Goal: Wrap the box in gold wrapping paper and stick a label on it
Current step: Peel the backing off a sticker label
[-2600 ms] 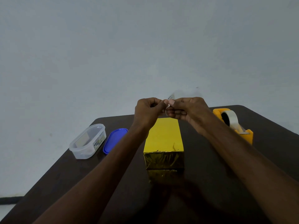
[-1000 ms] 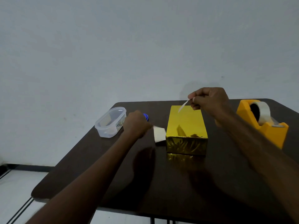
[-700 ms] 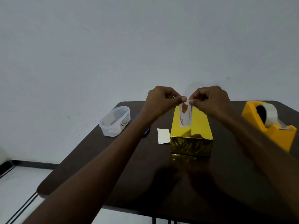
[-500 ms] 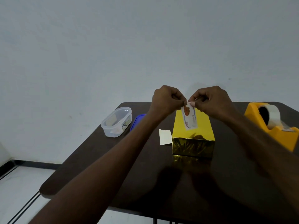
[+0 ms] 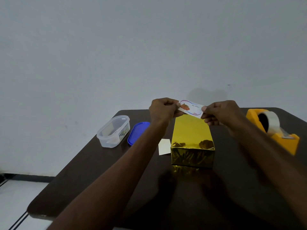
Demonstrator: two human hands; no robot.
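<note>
The gold-wrapped box sits in the middle of the dark tabletop, with its shiny front face toward the person. A small pale slip of paper lies flat, touching the box's left side; it may be the label's backing, but that is hard to tell. Past it, toward the tabletop's far left corner, are a blue lid and a clear tub. A yellow tape holder stands by the right edge.

Above the far end of the box, the left hand pinches one end of the label and the right hand pinches the other end. The label is stretched flat in the air and is not touching the box.

To do this well, the person should keep the label tight and straight, lower it onto the flat top, then rub it smooth from one end so no bumps stay.
</note>
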